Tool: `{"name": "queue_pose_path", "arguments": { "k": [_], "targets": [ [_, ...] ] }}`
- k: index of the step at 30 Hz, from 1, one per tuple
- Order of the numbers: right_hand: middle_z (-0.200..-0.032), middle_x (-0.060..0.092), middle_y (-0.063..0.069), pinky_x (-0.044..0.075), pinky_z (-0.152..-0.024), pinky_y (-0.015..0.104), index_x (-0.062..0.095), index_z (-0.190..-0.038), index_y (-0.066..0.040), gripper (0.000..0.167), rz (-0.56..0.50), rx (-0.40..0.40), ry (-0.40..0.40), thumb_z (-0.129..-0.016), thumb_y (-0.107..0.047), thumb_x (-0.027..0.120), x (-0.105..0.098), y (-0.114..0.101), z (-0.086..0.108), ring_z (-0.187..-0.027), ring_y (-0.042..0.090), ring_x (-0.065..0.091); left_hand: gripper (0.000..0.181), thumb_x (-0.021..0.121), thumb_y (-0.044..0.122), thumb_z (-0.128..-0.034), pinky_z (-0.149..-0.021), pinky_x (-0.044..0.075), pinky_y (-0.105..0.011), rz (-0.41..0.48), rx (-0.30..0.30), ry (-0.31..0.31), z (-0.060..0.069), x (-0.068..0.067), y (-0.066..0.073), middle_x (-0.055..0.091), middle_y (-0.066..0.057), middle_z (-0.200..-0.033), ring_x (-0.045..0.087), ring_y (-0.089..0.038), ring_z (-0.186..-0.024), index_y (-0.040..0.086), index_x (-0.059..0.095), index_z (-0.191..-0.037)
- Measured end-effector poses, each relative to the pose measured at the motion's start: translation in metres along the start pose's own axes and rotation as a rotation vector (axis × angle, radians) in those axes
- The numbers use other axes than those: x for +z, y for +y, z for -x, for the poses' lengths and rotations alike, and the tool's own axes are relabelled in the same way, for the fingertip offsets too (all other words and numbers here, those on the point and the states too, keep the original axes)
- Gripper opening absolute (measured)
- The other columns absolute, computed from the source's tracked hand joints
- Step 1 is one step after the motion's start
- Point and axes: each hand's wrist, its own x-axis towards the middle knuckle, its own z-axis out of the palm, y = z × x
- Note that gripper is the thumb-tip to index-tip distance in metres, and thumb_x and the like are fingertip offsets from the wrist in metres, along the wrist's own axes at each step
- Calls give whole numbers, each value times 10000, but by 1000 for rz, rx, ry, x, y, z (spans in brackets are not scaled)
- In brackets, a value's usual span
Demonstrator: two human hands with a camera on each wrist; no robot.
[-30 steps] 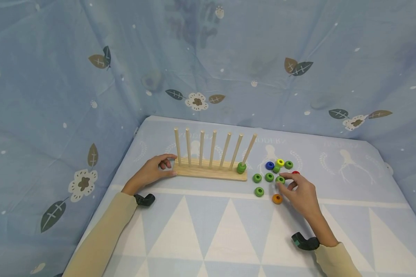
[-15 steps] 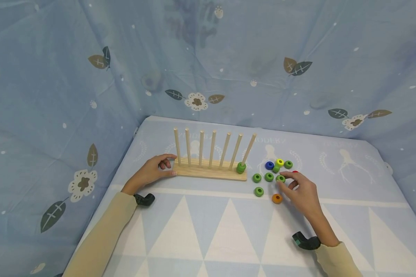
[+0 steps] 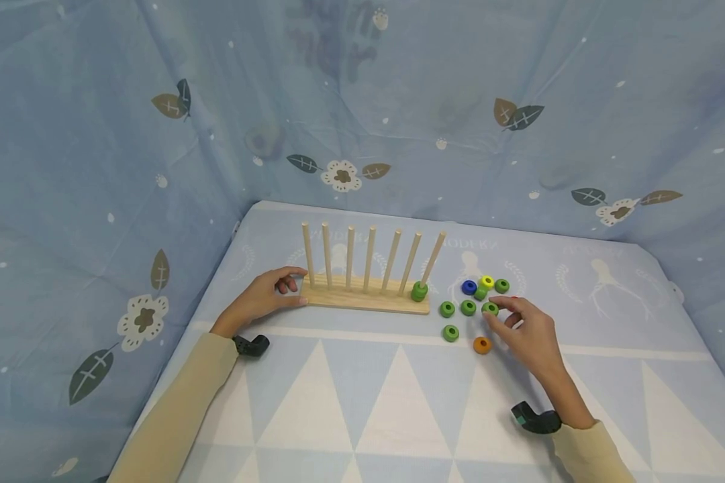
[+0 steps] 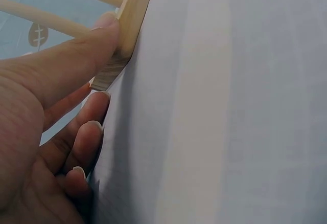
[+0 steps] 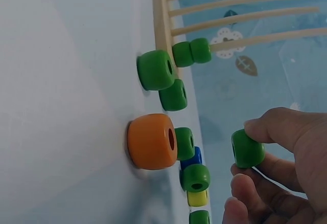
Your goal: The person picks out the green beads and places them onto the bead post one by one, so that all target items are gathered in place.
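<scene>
A wooden base (image 3: 362, 299) carries several upright pegs, and its rightmost peg holds two green beads (image 3: 419, 291) (image 5: 192, 52). My left hand (image 3: 264, 298) grips the left end of the base between thumb and fingers; the left wrist view shows the thumb of that hand (image 4: 51, 101) lying on the wood (image 4: 134, 19). In the right wrist view my right hand (image 5: 291, 168) pinches a green bead (image 5: 248, 148) held up off the table. From the head, that right hand (image 3: 528, 335) is right of the base, among loose beads.
Loose green beads (image 3: 450, 333) lie right of the base, with an orange bead (image 3: 482, 345) nearer me. Behind them sit a blue bead (image 3: 468, 287) and a yellow bead (image 3: 487, 282). A red bead (image 3: 513, 298) is mostly hidden behind my right hand.
The right hand and its pinched green bead have risen slightly and shifted a little to the right, covering more of the red bead. My left hand stays on the base.
</scene>
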Motion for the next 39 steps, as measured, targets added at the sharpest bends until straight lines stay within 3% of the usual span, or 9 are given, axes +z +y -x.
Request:
{"name": "queue_pose_path", "arguments": {
  "k": [13, 21, 24, 31, 33, 39],
  "targets": [
    [-1097, 677, 164, 423, -498, 257, 722, -1232, -57, 359, 2, 4, -4, -904, -171, 813, -4, -5, -3, -745, 216, 545, 657, 875, 286, -854, -833, 425, -396, 9, -3, -6, 1, -1, -1, 606, -81, -1032, 509, -244, -897, 115, 601, -1426],
    [-1042, 656, 166, 418, -490, 261, 726, -1228, -56, 364, 1, -23, 13, -894, -164, 823, -6, -8, -4, -737, 217, 547, 655, 860, 224, -872, -854, 407, -426, 24, -6, -9, 0, 1, 0, 602, -132, -1060, 492, -259, -916, 74, 577, -1444],
    [-1025, 648, 159, 419, -499, 260, 725, -1231, -60, 367, 1, -23, 14, -895, -169, 823, -6, -9, -5, -741, 215, 543, 651, 845, 169, -883, -856, 402, -438, 19, -8, -6, 2, 2, 5, 598, -175, -1070, 491, -289, -923, 32, 559, -1451],
    [-935, 614, 103, 409, -505, 257, 731, -1228, -73, 367, 5, -31, 19, -886, -160, 834, -8, -13, -7, -739, 204, 529, 623, 816, 77, -894, -844, 403, -425, 11, -8, -21, 10, -1, 31, 589, -253, -1071, 494, -352, -930, -49, 541, -1439],
    [-911, 603, 89, 403, -505, 255, 733, -1226, -74, 368, 7, -33, 22, -882, -155, 838, -9, -15, -8, -739, 204, 526, 624, 814, 81, -897, -846, 402, -430, 12, -9, -20, 9, -1, 30, 588, -253, -1073, 494, -353, -930, -46, 538, -1443],
    [-909, 606, 97, 407, -518, 243, 730, -1235, -75, 378, 14, -24, 18, -883, -159, 841, -14, -21, -10, -749, 209, 520, 653, 836, 158, -891, -846, 395, -429, 5, -2, -5, 2, 2, 6, 594, -187, -1075, 487, -297, -922, 21, 546, -1460]
  ]
}}
